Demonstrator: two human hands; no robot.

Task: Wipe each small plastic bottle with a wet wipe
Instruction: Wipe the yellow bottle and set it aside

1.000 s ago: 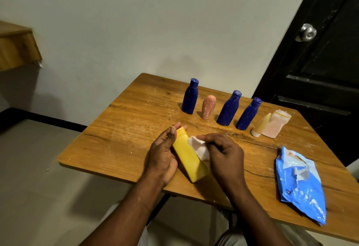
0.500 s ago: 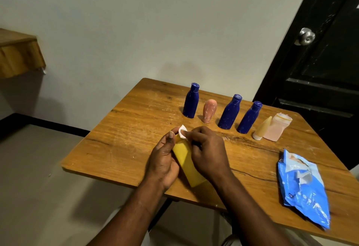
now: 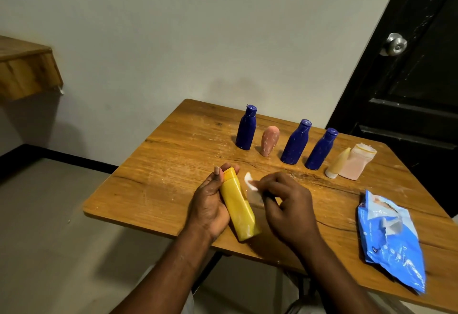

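The left hand (image 3: 208, 209) gripped the yellow bottle (image 3: 238, 204) — fingers curled round it — while the right hand (image 3: 285, 204) pinched a wet wipe (image 3: 251, 187) just beside it.

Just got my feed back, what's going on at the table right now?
A person is partway through wiping. The left hand grips the yellow bottle, tilted over the near side of the table. The right hand pinches a wipe right beside it; blur hides whether they touch. Three blue bottles and three pale bottles stand in a row behind. The wipes pack lies to the right.
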